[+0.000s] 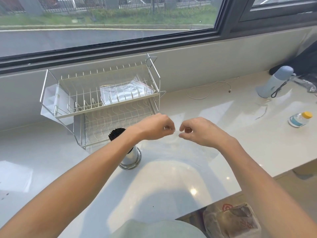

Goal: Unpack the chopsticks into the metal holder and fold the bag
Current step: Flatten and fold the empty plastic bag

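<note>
A shiny metal holder [130, 158] stands on the white counter with a bundle of dark chopsticks [116, 133] upright in it, partly hidden behind my left forearm. A clear plastic bag [181, 148] lies flat on the counter to the right of the holder, hard to make out against the glossy top. My left hand [157, 126] and my right hand [199, 131] hover close together above the bag's far edge. Each one pinches that edge between thumb and fingertips.
A two-tier wire dish rack [103, 100] stands behind the holder, with a clear plastic sheet on its top shelf. A white cable [205, 91], a blue-grey hair dryer [274, 81] and a yellow-capped bottle [299, 119] sit at right. The counter edge runs lower right; a patterned bag [231, 220] lies below it.
</note>
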